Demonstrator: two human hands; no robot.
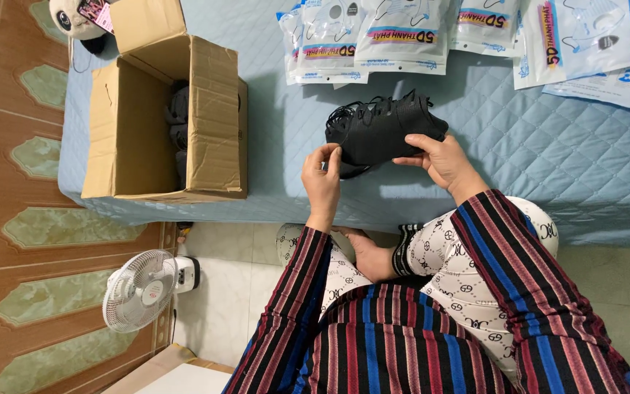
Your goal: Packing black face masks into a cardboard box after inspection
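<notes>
A stack of black face masks (pixel 380 131) with dangling ear loops is held just above the light blue quilted mat (pixel 548 153). My left hand (pixel 322 182) pinches the stack's lower left edge. My right hand (pixel 442 160) grips its right side, thumb on top. Both sleeves are striped red, blue and black.
An open cardboard box (pixel 162 117) with more black masks inside stands on the mat at the left. Several clear printed mask packets (pixel 402 33) lie along the far edge. A plush panda (pixel 74 18) sits at the top left corner. A small white fan (pixel 144 288) stands on the floor.
</notes>
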